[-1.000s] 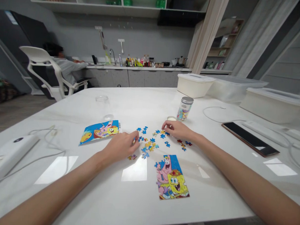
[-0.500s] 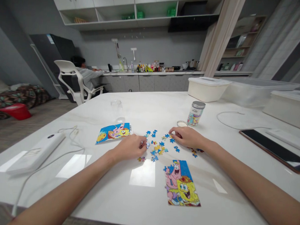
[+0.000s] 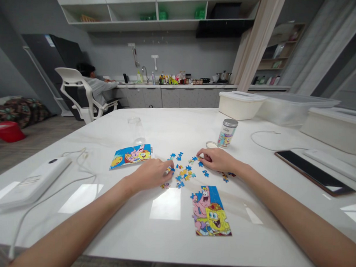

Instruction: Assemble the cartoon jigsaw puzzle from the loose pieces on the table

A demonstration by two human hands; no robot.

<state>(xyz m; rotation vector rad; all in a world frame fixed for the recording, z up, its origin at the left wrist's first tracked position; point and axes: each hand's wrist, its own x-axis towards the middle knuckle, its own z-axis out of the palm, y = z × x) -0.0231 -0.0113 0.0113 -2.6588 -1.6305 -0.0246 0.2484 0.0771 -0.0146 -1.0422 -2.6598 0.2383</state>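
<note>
My left hand [image 3: 153,173] is closed in a pinch on a small jigsaw piece [image 3: 169,170], left of the loose pieces. On their right side, my right hand [image 3: 218,160] rests low with its fingers curled together; what lies under its fingertips is mostly hidden. Between both hands several loose jigsaw pieces [image 3: 186,174], blue and yellow, are scattered over the white table [image 3: 116,221]. Nearer to me lies a partly joined jigsaw [image 3: 212,212] with a pink and a yellow cartoon figure and an uneven left edge. A folded picture sheet [image 3: 132,156] stands beyond my left wrist.
A printed jar with a metal lid [image 3: 228,133] stands behind my right hand, beside a ring-shaped lid [image 3: 212,144]. A clear cup [image 3: 135,126] is farther left. A white power bank [image 3: 33,181], cables, a phone [image 3: 312,172] and storage boxes [image 3: 240,104] flank the area.
The view has shifted slightly, so the scene sits a little farther left. My left fingers have turned, showing the piece between them. My right hand stays among the pieces.
</note>
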